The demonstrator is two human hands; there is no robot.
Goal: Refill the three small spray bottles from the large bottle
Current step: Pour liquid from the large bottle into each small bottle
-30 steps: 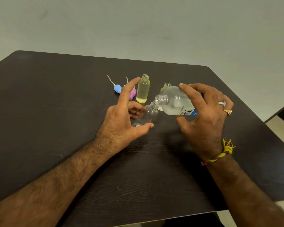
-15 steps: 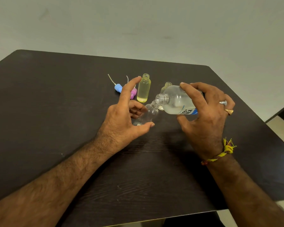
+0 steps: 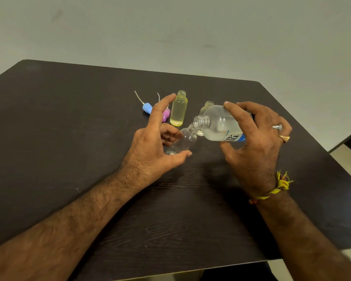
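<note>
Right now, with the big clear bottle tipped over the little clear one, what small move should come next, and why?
Probably tip the large clear plastic bottle a touch further. The right hand holds it nearly level, its open mouth right at the neck of the tilted small clear spray bottle steadied by the left hand. The small bottle looks nearly empty, and I can't make out a stream.
</note>
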